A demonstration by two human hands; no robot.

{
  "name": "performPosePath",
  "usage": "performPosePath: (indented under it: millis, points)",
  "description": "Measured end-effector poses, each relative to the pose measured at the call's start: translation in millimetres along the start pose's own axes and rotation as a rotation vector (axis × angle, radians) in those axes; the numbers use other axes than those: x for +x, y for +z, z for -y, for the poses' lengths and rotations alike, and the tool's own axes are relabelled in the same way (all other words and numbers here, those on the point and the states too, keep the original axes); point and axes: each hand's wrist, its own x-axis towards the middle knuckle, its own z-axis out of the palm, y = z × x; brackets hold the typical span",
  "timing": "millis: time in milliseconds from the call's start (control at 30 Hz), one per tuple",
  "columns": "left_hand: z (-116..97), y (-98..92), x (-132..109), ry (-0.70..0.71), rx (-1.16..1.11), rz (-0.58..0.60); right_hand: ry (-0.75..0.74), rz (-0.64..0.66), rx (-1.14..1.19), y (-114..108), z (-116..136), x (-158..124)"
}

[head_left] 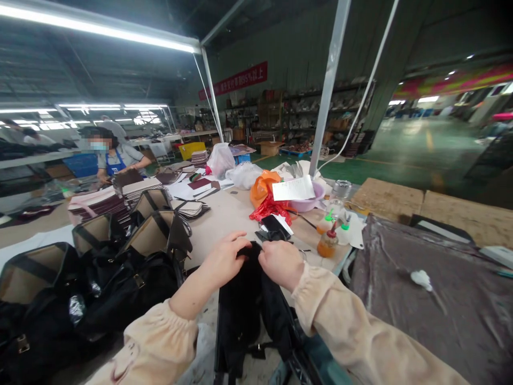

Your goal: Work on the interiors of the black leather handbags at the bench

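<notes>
Left hand (224,262) and right hand (281,264) side by side, each grip clamped on the top edge of a black bag (244,315) hanging below the grip at the near bench (224,214) edge; other bags (120,291) left of grip, orange bottle (327,243) beyond-right.

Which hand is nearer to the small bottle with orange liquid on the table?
Right. The right hand grips the black bag just left of the bottle; the left hand grips the same bag farther left, beyond the right hand.
</notes>
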Motion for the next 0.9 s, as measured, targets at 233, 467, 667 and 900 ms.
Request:
performPosePath:
  millis: [233, 467, 667, 900]
  points:
    - [5.0, 10.1, 14.8, 0.08, 0.111, 0.034, 0.004, 0.025, 0.009, 0.4, -8.6, 2.1]
    - [4.9, 9.0, 18.6, 0.012, 0.052, 0.049, 0.005, 0.026, 0.009, 2.8, -13.6, 1.7]
    - [11.3, -1.2, 19.2, 0.022, 0.005, 0.126, 0.046, 0.043, -0.014, 2.0, -23.8, 1.9]
    - [8.8, 4.1, 19.7, 0.038, 0.033, 0.109, 0.046, 0.034, -0.015, 1.6, -23.1, 0.9]
